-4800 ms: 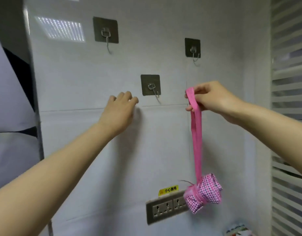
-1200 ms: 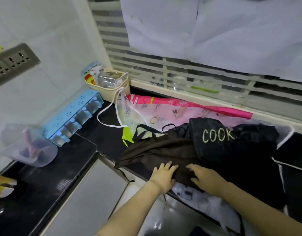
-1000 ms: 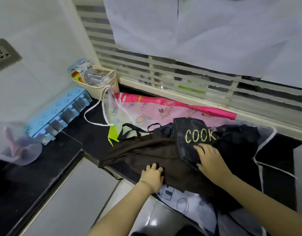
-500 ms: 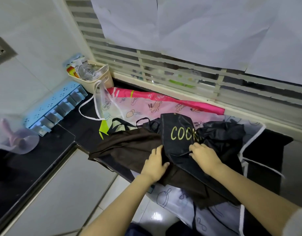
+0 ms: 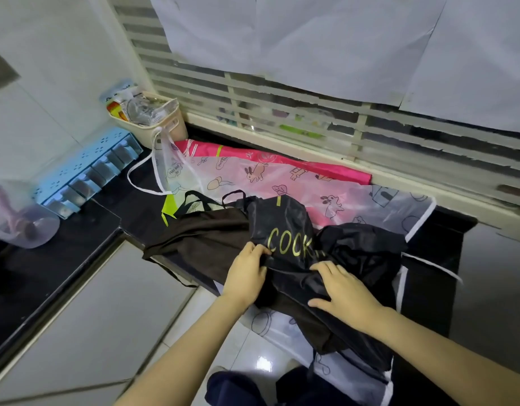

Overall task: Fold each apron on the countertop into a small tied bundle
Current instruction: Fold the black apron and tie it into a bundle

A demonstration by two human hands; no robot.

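A pile of aprons lies on the black countertop [image 5: 130, 206]. On top is a crumpled black apron [image 5: 349, 244] with yellow "COOK" lettering. My left hand [image 5: 247, 273] pinches its fabric just left of the lettering. My right hand [image 5: 343, 291] rests on the same apron with fingers spread and pressing into the folds. Under it to the left lies a dark brown apron [image 5: 200, 238] with black straps. Beneath both spreads a translucent apron [image 5: 253, 174] with cartoon prints and white trim, over a pink apron [image 5: 335, 171].
A beige basket [image 5: 156, 127] of packets stands in the back left corner. A blue compartment rack [image 5: 83, 174] lies along the left wall, with a clear plastic jug [image 5: 21, 221] nearer. A slatted window [image 5: 311, 118] backs the counter. Apron fabric hangs over the front edge above the tiled floor [image 5: 91, 332].
I turned from the wall hooks, where I held a tied pink bundle, to the counter. In the last second both hands moved from the brown apron onto the black one, gathering it.
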